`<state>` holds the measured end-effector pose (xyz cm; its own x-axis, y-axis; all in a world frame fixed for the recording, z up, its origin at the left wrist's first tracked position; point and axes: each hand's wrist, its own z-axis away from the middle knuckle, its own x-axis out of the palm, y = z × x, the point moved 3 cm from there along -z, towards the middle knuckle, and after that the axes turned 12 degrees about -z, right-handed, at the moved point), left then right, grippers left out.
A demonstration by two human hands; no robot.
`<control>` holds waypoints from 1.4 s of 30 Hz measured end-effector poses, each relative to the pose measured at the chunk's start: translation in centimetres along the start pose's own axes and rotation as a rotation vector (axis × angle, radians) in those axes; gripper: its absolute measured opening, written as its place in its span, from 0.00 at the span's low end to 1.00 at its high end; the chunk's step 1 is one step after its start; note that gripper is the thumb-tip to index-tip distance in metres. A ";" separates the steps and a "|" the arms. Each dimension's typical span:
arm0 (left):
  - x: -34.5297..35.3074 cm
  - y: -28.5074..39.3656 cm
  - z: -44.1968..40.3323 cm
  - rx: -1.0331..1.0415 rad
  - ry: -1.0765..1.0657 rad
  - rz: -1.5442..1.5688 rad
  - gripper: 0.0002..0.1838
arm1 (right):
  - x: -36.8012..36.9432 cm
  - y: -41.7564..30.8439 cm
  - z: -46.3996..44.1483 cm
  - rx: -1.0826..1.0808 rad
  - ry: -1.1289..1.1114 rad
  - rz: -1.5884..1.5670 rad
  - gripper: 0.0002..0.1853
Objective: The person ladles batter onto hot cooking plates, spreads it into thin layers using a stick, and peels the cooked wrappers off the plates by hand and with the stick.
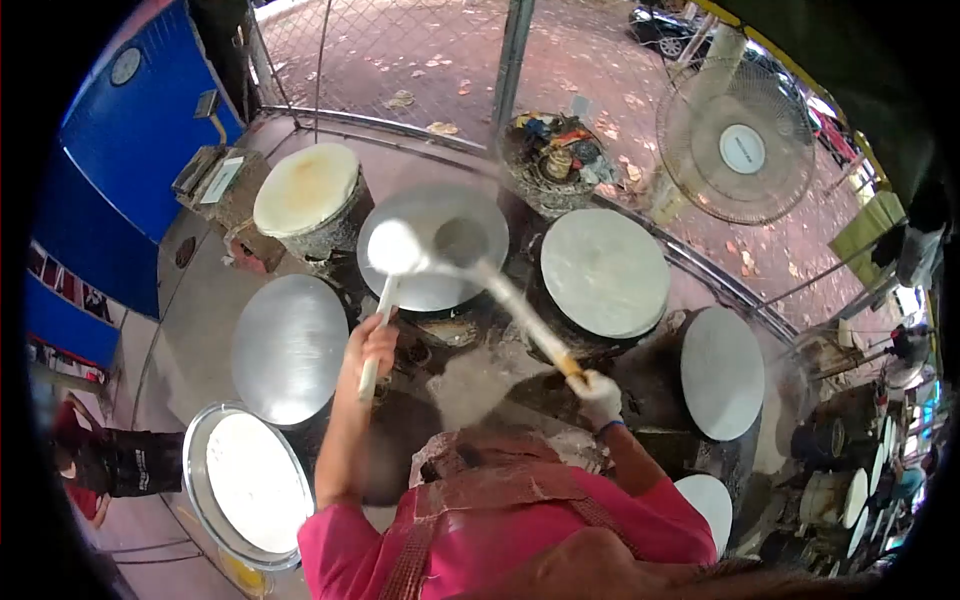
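Observation:
My left hand (371,345) is wrapped around the pale handle of a ladle (388,292). A bright white round patch (395,247) shows at the ladle's far end, over a round grey griddle (430,292); whether it is the bowl or batter is unclear. In a white glove, my right hand (599,398) grips a long pale stick (530,326), yellow-brown near the glove. Its far end is blurred with motion over the same griddle, close to the ladle. Beside these tips lies a dark round patch on the griddle, perhaps a shadow. A metal basin (198,497) of white batter (250,483) stands at lower left.
More round griddles surround me: one at left (290,350), a cream-covered one (308,190), one at right (605,272) and a tilted disc (722,373). A fan (742,150) stands behind a bin of rubbish (560,160). Another person's dark apron (140,462) appears at far left.

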<state>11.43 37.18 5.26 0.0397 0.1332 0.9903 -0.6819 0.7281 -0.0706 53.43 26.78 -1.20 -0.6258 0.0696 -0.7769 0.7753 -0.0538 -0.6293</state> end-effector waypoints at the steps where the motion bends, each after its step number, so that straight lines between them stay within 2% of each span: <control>1: 2.4 0.5 -2.0 -0.027 0.111 -0.037 0.17 | -0.9 0.2 -1.8 0.035 0.084 -0.019 0.19; 2: 0.6 3.5 -3.7 -0.075 0.287 -0.249 0.15 | -1.3 -0.3 -3.6 0.059 0.168 -0.043 0.19; 3: 1.4 5.2 -5.9 0.049 0.495 -0.442 0.16 | -2.2 -2.9 -5.2 -0.041 0.210 -0.143 0.18; 4: 0.9 7.4 -8.0 0.160 0.576 -0.856 0.11 | -3.2 -5.8 -6.7 -0.147 0.255 -0.247 0.18; 5: 2.4 7.9 -10.0 0.259 0.817 -1.187 0.09 | -2.9 -7.7 -8.1 -0.247 0.260 -0.168 0.17; 6: 1.3 9.5 -12.1 0.297 0.770 -1.246 0.10 | -2.1 -9.4 -9.6 -0.289 0.218 -0.109 0.17; 8: -2.6 11.6 -17.0 0.435 0.990 -1.331 0.17 | 1.8 -11.5 -13.5 -0.257 0.094 0.054 0.16; 9: -4.7 12.9 -18.9 0.442 0.779 -1.451 0.25 | 4.7 -11.1 -15.9 -0.198 0.110 0.135 0.15; 12: -5.2 14.7 -20.0 0.419 1.198 -1.979 0.32 | 7.9 -8.0 -19.1 -0.084 0.044 0.077 0.15; 14: -3.9 15.8 -19.0 0.423 1.279 -2.284 0.36 | 6.1 -6.3 -19.9 0.008 -0.014 -0.291 0.14; 15: -4.0 15.4 -17.7 0.399 1.324 -2.431 0.38 | 4.8 -6.8 -19.2 0.228 -0.043 -0.525 0.14; 16: -4.2 15.5 -17.0 0.374 1.365 -2.581 0.40 | 7.2 -5.0 -20.0 0.168 0.078 -0.891 0.14; 18: -6.1 16.8 -17.8 0.493 1.359 -2.569 0.42 | 10.1 -8.4 -20.8 0.147 0.237 -1.231 0.13; 19: -5.4 16.6 -18.1 0.536 1.357 -2.538 0.41 | 10.0 -11.9 -20.9 0.065 0.153 -1.069 0.15; 20: -4.6 16.4 -18.2 0.574 1.355 -2.513 0.41 | 16.1 -7.6 -24.2 -0.045 0.063 -0.621 0.16; 22: -2.2 17.4 -17.8 0.792 1.267 -2.277 0.40 | 12.7 -10.5 -23.5 0.087 0.050 -0.065 0.16; 23: -0.6 18.2 -17.2 0.901 1.210 -2.167 0.40 | 10.7 -11.4 -23.0 0.111 0.048 -0.067 0.15; 24: 1.5 18.3 -15.5 0.978 1.157 -2.101 0.40 | 13.1 -6.8 -24.2 0.100 0.048 -0.290 0.15; 26: 4.7 17.6 -12.1 1.104 1.031 -1.939 0.40 | 11.9 -10.5 -23.6 0.114 0.106 -0.776 0.15; 27: 3.0 17.9 -11.0 1.078 0.938 -1.924 0.40 | 15.6 -10.4 -24.3 0.197 0.115 -1.170 0.16; 28: 0.9 18.2 -9.6 1.059 0.845 -1.901 0.40 | 20.3 -9.4 -26.4 0.183 0.132 -1.159 0.17; 29: -1.2 17.3 -7.8 0.976 0.799 -1.905 0.40 | 22.5 -10.2 -28.3 0.164 0.049 -0.879 0.16; 31: -6.7 15.1 -3.0 0.606 1.041 -1.939 0.39 | 11.6 -19.5 -26.5 0.130 -0.092 -0.232 0.16; 32: -7.1 12.5 0.0 0.505 1.018 -1.786 0.39 | 12.4 -16.2 -27.5 0.140 -0.103 -0.127 0.17; 33: -6.5 10.2 2.8 0.392 1.073 -1.770 0.37 | 10.7 -14.1 -26.5 0.128 -0.021 -0.284 0.17; 34: -9.5 10.1 4.7 0.569 1.003 -1.936 0.36 | 11.8 -9.8 -27.2 0.044 0.088 -0.364 0.17; 35: -12.5 9.8 6.6 0.757 0.941 -2.100 0.35 | 15.1 -8.3 -26.6 0.157 0.135 -0.678 0.18; 36: -12.8 9.1 7.3 0.668 0.949 -1.946 0.36 | 17.5 -7.5 -25.1 0.278 0.166 -0.983 0.19; 37: -13.0 8.3 8.1 0.590 0.966 -1.784 0.37 | 13.6 -15.9 -21.6 0.427 0.148 -0.855 0.20; 38: -13.2 7.4 8.9 0.520 0.992 -1.624 0.38 | 20.2 -14.0 -23.1 0.286 0.168 -1.010 0.20; 40: -9.9 6.3 8.9 0.420 1.065 -1.523 0.38 | 19.4 -16.1 -24.8 0.118 0.006 -0.660 0.18; 42: -11.7 7.1 9.4 0.712 0.918 -1.747 0.38 | 14.4 -15.2 -24.8 0.199 -0.082 -0.632 0.15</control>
<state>-0.72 34.43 -5.70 0.9118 0.1346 -0.3880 0.3701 0.1402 0.9184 34.76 53.32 -2.34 -0.9653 0.0722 -0.2509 0.2311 -0.2110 -0.9498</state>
